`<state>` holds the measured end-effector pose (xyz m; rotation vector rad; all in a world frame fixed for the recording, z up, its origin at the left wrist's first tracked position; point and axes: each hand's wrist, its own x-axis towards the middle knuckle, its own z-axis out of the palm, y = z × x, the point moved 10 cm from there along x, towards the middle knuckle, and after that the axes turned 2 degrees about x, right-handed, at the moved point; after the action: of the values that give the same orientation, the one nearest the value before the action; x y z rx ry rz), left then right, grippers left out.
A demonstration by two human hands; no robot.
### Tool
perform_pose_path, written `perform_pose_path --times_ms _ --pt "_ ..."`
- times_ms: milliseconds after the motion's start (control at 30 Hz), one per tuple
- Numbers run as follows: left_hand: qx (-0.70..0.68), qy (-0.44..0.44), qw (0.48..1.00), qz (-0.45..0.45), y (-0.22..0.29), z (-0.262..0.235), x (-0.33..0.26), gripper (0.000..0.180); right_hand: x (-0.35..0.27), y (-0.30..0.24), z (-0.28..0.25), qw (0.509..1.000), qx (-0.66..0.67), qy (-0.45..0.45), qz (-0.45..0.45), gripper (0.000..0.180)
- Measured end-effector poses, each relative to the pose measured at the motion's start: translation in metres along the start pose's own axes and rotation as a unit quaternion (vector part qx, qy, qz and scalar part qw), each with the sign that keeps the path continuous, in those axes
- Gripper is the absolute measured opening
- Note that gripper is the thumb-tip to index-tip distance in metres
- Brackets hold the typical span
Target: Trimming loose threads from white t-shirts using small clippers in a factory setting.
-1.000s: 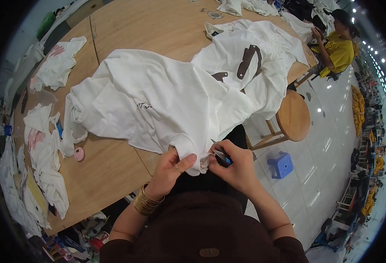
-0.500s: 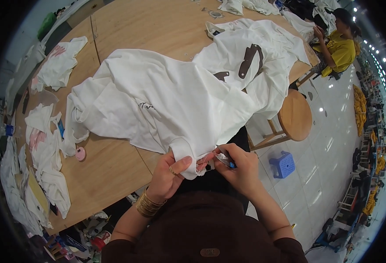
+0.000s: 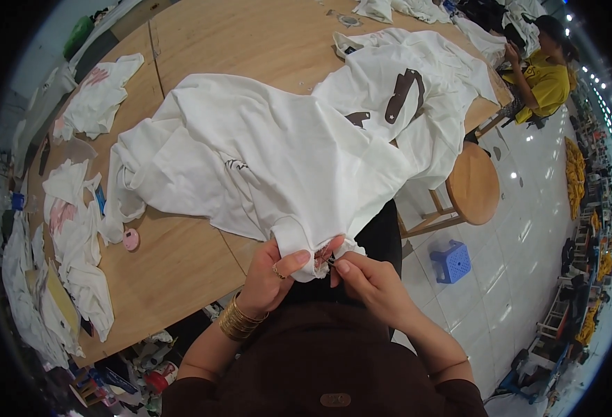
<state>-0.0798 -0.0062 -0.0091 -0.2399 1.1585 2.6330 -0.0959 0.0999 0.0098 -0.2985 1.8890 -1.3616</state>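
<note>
A large white garment (image 3: 271, 146), apparently a sweatshirt, lies crumpled over the table and hangs toward me at its near end. My left hand (image 3: 271, 274), with a ring and gold bangles, pinches a ribbed band (image 3: 290, 238) of it, thumb on top. Beside that thumb is a ragged opening with loose threads, and fingertips show through it. My right hand (image 3: 372, 281) is closed at the opening's right edge, thumb and forefinger pressed together. A small dark metal tip, apparently of thread snips (image 3: 332, 262), pokes out from these fingers; the rest is hidden in the hand.
The wooden table (image 3: 174, 278) carries a pink round tape measure (image 3: 131, 240), white pieces with reddish marks (image 3: 76, 243), and another white garment with brown patches (image 3: 445, 76). A round wooden stool (image 3: 474, 184) and blue plastic stool (image 3: 452, 262) stand right. A person in yellow (image 3: 546, 87) sits far right.
My right hand has turned and brought its fingertips in to the opening's edge. The snips' blade and blue part, visible before, are now mostly hidden. My left hand keeps its grip.
</note>
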Motion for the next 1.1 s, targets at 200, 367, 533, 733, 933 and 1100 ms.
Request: perform_pose_path --times_ms 200,367,533,733,933,1100 --pt "-0.004 0.03 0.999 -0.016 -0.012 -0.013 -0.002 0.036 0.003 -0.002 0.0 1.0 0.001 0.018 -0.008 0.027" --pt "-0.004 0.021 1.0 -0.022 -0.014 -0.014 -0.002 0.034 0.004 -0.004 0.0 1.0 -0.003 0.016 -0.01 0.027" --pt "-0.004 0.002 1.0 -0.018 -0.006 -0.003 -0.001 0.031 0.005 -0.007 -0.001 1.0 -0.002 0.016 -0.013 0.027" --pt "0.002 0.017 1.0 -0.014 -0.013 -0.012 -0.001 0.03 0.006 -0.001 -0.001 1.0 0.02 0.013 -0.006 0.027" --pt "0.024 0.015 1.0 -0.011 -0.008 -0.012 -0.003 0.031 0.007 -0.004 -0.003 0.999 -0.016 0.031 -0.025 0.027" --pt "0.038 0.009 0.999 -0.018 -0.012 -0.014 -0.001 0.034 0.008 -0.002 -0.003 0.999 -0.018 0.03 -0.029 0.027"
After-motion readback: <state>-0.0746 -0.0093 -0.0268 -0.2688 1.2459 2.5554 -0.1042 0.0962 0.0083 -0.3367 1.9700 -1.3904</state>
